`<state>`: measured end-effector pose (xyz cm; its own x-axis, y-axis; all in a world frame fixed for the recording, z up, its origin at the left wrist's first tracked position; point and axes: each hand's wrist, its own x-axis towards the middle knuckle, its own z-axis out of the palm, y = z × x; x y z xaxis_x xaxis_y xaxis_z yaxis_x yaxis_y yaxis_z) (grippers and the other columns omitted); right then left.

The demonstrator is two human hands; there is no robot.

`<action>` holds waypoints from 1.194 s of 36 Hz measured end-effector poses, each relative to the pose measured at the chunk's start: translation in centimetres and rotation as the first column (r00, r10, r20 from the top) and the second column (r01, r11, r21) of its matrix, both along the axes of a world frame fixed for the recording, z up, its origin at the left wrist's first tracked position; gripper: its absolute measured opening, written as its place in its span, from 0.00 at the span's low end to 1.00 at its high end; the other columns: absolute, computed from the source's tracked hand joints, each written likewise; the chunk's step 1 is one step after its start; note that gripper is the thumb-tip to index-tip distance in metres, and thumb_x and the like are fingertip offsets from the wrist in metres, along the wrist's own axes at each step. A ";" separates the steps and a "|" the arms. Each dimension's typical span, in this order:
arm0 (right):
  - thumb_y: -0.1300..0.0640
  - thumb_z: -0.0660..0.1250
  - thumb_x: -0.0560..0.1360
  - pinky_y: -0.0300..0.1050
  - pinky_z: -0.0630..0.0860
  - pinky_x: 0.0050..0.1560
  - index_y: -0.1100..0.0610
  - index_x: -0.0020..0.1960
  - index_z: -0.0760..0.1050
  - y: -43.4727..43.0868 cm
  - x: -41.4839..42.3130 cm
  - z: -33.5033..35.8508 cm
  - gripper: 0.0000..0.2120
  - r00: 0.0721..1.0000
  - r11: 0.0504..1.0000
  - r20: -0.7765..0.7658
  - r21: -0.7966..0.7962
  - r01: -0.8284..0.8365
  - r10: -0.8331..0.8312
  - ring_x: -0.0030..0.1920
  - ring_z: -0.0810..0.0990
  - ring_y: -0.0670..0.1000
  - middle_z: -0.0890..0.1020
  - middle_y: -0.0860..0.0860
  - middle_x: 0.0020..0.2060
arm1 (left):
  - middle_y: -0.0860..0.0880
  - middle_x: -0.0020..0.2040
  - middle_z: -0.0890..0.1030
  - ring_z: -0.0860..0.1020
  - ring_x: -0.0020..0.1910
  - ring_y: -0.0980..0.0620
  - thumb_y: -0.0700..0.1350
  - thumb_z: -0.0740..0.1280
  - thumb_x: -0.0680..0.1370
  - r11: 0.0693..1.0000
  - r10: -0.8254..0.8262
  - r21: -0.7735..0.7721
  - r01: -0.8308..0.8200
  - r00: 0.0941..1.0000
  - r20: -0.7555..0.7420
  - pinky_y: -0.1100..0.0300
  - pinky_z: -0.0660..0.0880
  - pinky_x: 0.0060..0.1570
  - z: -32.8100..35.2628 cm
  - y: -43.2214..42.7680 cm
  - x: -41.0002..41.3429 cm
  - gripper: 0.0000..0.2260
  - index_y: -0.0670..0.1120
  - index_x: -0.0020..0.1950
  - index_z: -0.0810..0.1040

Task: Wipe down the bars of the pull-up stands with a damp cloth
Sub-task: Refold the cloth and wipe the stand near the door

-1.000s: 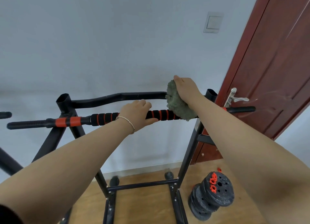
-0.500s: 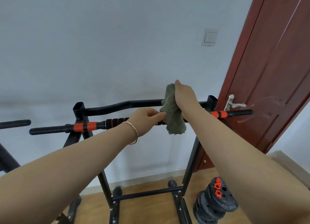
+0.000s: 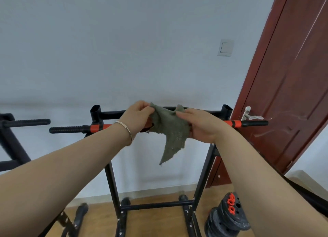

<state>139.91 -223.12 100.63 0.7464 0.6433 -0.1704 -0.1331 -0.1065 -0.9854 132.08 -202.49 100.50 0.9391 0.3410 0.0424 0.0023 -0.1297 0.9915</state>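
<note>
A grey-green cloth (image 3: 171, 130) hangs spread between both my hands in front of the black pull-up stand (image 3: 111, 174). My left hand (image 3: 137, 116) pinches the cloth's upper left corner. My right hand (image 3: 199, 125) holds its right edge, thumb over the fabric. Behind the cloth runs the front bar (image 3: 71, 129) with black foam and orange bands; its middle is hidden by cloth and hands. The curved black rear bar (image 3: 110, 114) links the two uprights. One cloth corner dangles below the bar.
A second black stand (image 3: 24, 122) is at the far left. A dark red door (image 3: 291, 87) with a silver handle (image 3: 252, 116) stands close to the bar's right end. Black weight plates (image 3: 227, 217) lie on the wood floor at lower right. The wall is just behind.
My left hand left the front bar and took the cloth's corner. My right hand lifted the bunched cloth off the bar, and it now hangs spread between both hands. The view shifted left.
</note>
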 end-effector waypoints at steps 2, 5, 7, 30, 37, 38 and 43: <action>0.58 0.68 0.80 0.45 0.77 0.44 0.60 0.66 0.76 -0.5 -0.5 -0.7 0.16 0.995 0.995 -0.002 0.000 -0.096 0.096 0.46 0.81 0.52 0.82 0.58 0.55 | 0.41 0.45 0.81 0.82 0.46 0.41 0.43 0.64 0.81 0.999 0.030 -0.015 -0.030 1.000 0.002 0.45 0.81 0.54 0.4 0.0 -0.6 0.05 0.44 0.48 0.77; 0.66 0.67 0.78 0.43 0.65 0.38 0.55 0.67 0.76 -1.3 -1.2 -1.5 0.19 0.980 0.980 0.018 -0.032 -0.195 0.196 0.40 0.72 0.48 0.79 0.54 0.48 | 0.42 0.43 0.80 0.81 0.43 0.45 0.41 0.63 0.81 0.996 0.074 -0.043 -0.074 0.997 0.018 0.45 0.81 0.55 0.8 -0.1 -1.4 0.04 0.42 0.49 0.75; 0.68 0.67 0.77 0.46 0.69 0.43 0.53 0.70 0.73 -1.9 -1.6 -2.0 0.24 0.979 0.979 0.017 -0.022 -0.204 0.204 0.44 0.77 0.51 0.83 0.56 0.51 | 0.42 0.43 0.80 0.80 0.43 0.45 0.41 0.63 0.81 0.994 0.108 -0.037 -0.107 0.994 0.024 0.46 0.81 0.54 1.3 -0.1 -2.2 0.04 0.43 0.48 0.76; 0.63 0.70 0.75 0.46 0.81 0.56 0.52 0.51 0.85 4.4 -7.5 -2.3 0.09 0.923 0.998 0.378 0.005 -0.070 0.063 0.52 0.84 0.53 0.86 0.51 0.47 | 0.45 0.46 0.82 0.81 0.46 0.48 0.41 0.70 0.78 0.880 0.427 0.164 -0.446 0.894 0.139 0.53 0.81 0.53 3.0 3.5 -16.1 0.04 0.44 0.44 0.79; 0.65 0.64 0.78 0.48 0.81 0.56 0.57 0.49 0.81 8.6 -10.5 -0.6 0.08 0.953 0.994 0.298 0.071 -0.083 0.058 0.45 0.83 0.51 0.85 0.54 0.43 | 0.46 0.45 0.80 0.79 0.45 0.49 0.44 0.67 0.80 0.861 0.469 0.149 -0.487 0.872 0.142 0.52 0.81 0.50 2.0 7.7 -19.5 0.06 0.45 0.45 0.76; 0.66 0.62 0.79 0.54 0.81 0.56 0.61 0.51 0.79 9.3 -10.9 -0.6 0.08 0.978 0.988 0.198 0.120 -0.096 0.071 0.46 0.82 0.55 0.83 0.59 0.45 | 0.46 0.45 0.80 0.79 0.44 0.50 0.45 0.67 0.81 0.859 0.475 0.143 -0.491 0.870 0.132 0.53 0.81 0.48 1.7 8.3 -19.7 0.05 0.45 0.46 0.75; 0.68 0.61 0.80 0.51 0.81 0.41 0.64 0.55 0.77 13.0 -13.2 -2.4 0.08 0.987 0.973 -0.110 0.212 -0.090 0.115 0.38 0.81 0.56 0.80 0.59 0.43 | 0.51 0.39 0.78 0.74 0.35 0.51 0.48 0.66 0.81 0.828 0.530 0.173 -0.533 0.845 0.069 0.59 0.72 0.33 -1.1 11.7 -20.5 0.05 0.49 0.46 0.74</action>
